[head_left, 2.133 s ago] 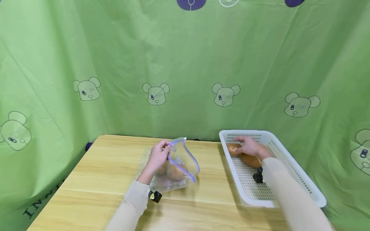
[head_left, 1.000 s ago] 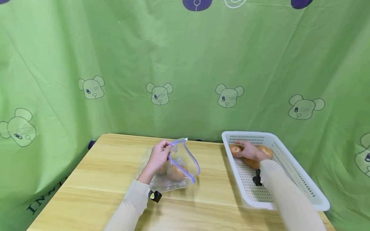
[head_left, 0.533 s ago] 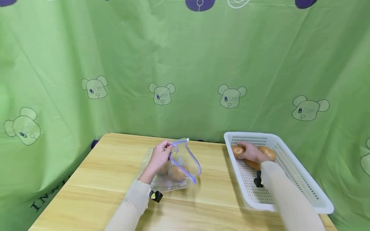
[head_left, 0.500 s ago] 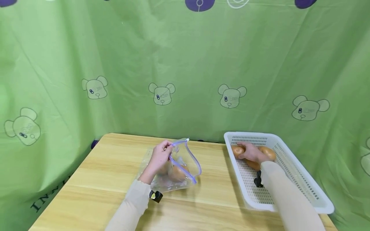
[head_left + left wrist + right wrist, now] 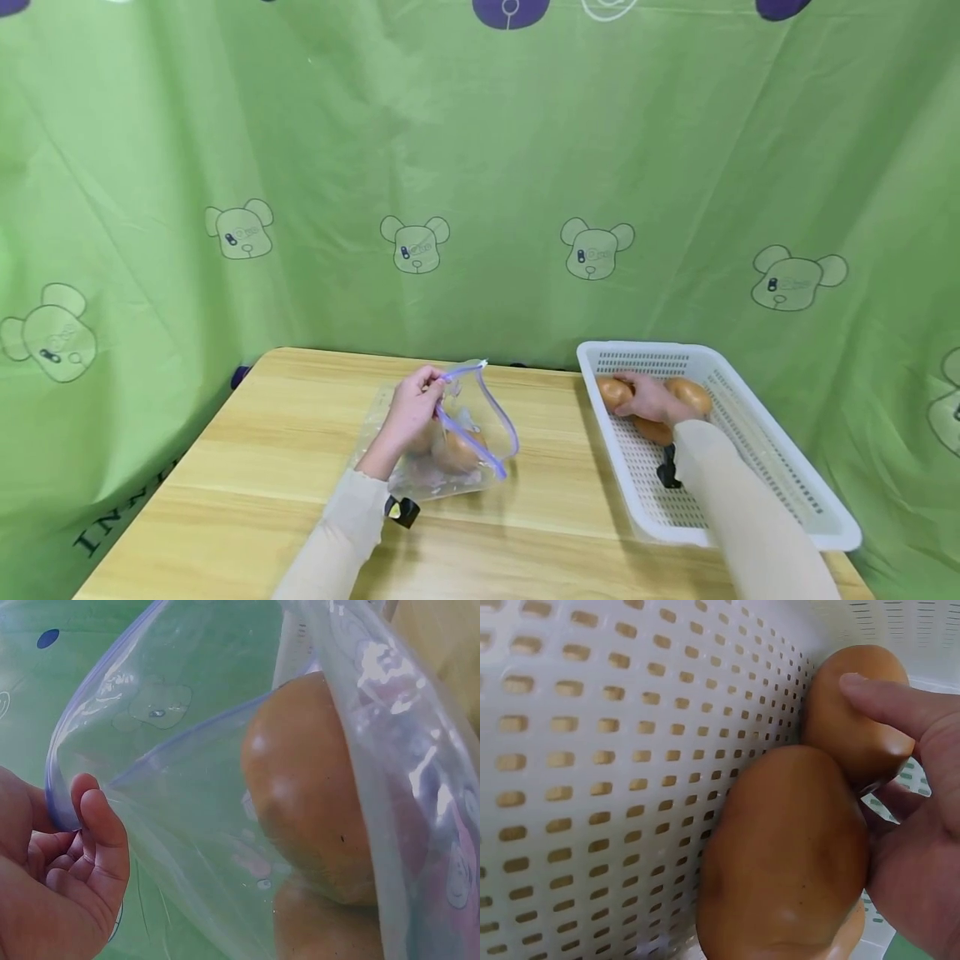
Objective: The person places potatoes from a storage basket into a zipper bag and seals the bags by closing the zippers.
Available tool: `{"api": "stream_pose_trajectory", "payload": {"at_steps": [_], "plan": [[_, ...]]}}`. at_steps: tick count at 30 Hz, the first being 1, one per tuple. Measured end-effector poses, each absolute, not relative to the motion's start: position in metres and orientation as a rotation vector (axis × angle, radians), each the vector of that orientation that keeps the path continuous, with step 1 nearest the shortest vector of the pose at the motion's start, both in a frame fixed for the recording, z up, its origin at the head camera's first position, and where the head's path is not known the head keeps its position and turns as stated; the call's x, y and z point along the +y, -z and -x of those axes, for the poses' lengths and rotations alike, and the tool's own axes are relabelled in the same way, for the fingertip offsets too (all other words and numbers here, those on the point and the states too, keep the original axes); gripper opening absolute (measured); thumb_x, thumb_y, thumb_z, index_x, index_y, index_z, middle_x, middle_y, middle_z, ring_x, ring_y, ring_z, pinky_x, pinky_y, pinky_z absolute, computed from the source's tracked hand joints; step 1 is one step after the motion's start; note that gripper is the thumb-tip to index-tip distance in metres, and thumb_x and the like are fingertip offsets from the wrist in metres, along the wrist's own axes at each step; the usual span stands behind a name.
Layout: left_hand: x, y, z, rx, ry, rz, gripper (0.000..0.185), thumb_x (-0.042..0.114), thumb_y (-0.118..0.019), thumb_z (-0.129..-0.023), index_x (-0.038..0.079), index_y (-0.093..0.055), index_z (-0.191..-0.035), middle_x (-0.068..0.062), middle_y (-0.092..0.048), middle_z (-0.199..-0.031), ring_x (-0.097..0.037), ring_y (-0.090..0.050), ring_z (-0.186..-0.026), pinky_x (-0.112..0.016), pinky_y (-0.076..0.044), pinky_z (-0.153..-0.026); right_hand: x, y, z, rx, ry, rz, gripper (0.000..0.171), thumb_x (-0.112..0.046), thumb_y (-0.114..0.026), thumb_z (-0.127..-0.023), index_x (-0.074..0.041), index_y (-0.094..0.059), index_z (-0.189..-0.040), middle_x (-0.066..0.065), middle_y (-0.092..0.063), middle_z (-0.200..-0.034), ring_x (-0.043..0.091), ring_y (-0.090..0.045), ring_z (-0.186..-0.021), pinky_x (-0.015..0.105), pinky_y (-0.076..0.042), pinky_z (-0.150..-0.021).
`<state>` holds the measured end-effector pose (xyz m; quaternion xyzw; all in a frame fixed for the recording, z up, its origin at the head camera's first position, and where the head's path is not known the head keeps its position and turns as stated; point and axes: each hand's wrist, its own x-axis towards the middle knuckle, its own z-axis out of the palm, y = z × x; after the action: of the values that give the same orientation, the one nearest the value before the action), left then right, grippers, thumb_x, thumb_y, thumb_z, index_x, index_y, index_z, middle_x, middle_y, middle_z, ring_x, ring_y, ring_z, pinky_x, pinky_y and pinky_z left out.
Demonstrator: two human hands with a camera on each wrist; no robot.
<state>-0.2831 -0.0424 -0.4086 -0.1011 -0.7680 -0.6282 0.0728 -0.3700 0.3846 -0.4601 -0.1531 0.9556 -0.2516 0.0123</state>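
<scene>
- Across my head view hangs a green curtain point(image 5: 480, 150), printed with outlined bear faces and a few purple shapes.
- In front of it I have the wood-grained counter point(image 5: 262, 450), its far edge close to the cloth.
- At the counter's right side stands a white perforated basket point(image 5: 628, 508).
- Left of the basket, well apart from it, a clear zip bag point(image 5: 472, 442) lies on the counter, its lilac-edged mouth lifted and gaping.
- Two cream sleeves point(image 5: 337, 525) come up from the bottom of my head view.
- The left hand point(image 5: 408, 407) is at the bag's mouth; my left wrist view shows its fingers curled, pinching the lilac edge.
- The right hand point(image 5: 648, 398) is down inside the basket, its fingers grasping a smooth brown piece point(image 5: 615, 394) at the far left corner; my right wrist view shows the thumb laid over it.
- Just beside the grasped one I see a second loose piece point(image 5: 654, 431), and a third loose piece point(image 5: 688, 396) lies on the other side of the hand.
- Two bagged pieces point(image 5: 311, 787) rest against each other inside the plastic.
- A small black device point(image 5: 402, 511) sits at the left wrist, another at the right.
</scene>
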Motion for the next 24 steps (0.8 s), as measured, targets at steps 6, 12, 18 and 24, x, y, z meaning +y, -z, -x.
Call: {"api": "stream_pose_trajectory", "payload": {"at_steps": [6, 12, 18, 24], "plan": [[-0.041, 0.408, 0.282, -2.302, 1.872, 0.327, 0.012, 0.002, -0.049, -0.095, -0.003, -0.061, -0.094, -0.004, -0.050, -0.070, -0.011, -0.047, -0.050, -0.041, -0.053, -0.050, 0.388, 0.461, 0.369, 2.971, 0.790, 0.477, 0.073, -0.012, -0.079, -0.071, 0.007, -0.045, -0.132, 0.031, -0.052, -0.122, 0.044, -0.051, -0.107, 0.058, -0.039, -0.093], [-0.040, 0.400, 0.275, -2.311, 1.871, 0.343, 0.013, 0.000, -0.049, -0.095, -0.006, -0.060, -0.094, -0.007, -0.051, -0.070, -0.010, -0.047, -0.051, -0.044, -0.053, -0.051, 0.390, 0.456, 0.363, 2.963, 0.788, 0.445, 0.075, -0.017, -0.078, -0.074, 0.006, -0.041, -0.135, 0.030, -0.051, -0.122, 0.041, -0.052, -0.105, 0.056, -0.040, -0.091], [-0.041, 0.390, 0.265, -2.307, 1.911, 0.323, 0.014, -0.002, -0.048, -0.095, -0.011, -0.058, -0.098, -0.008, -0.051, -0.070, -0.011, -0.047, -0.052, -0.047, -0.053, -0.054, 0.390, 0.442, 0.359, 2.959, 0.866, 0.432, 0.074, -0.016, -0.077, -0.076, 0.005, -0.039, -0.136, 0.027, -0.052, -0.118, 0.036, -0.054, -0.099, 0.051, -0.044, -0.085], [-0.040, 0.371, 0.248, -2.304, 1.887, 0.331, 0.014, -0.004, -0.046, -0.095, -0.012, -0.058, -0.097, -0.010, -0.050, -0.069, -0.010, -0.046, -0.052, -0.029, -0.050, -0.049, 0.389, 0.426, 0.358, 2.909, 0.938, 0.402, 0.071, -0.017, -0.075, -0.080, 0.003, -0.036, -0.136, 0.025, -0.051, -0.118, 0.035, -0.053, -0.099, 0.048, -0.045, -0.085]]}}
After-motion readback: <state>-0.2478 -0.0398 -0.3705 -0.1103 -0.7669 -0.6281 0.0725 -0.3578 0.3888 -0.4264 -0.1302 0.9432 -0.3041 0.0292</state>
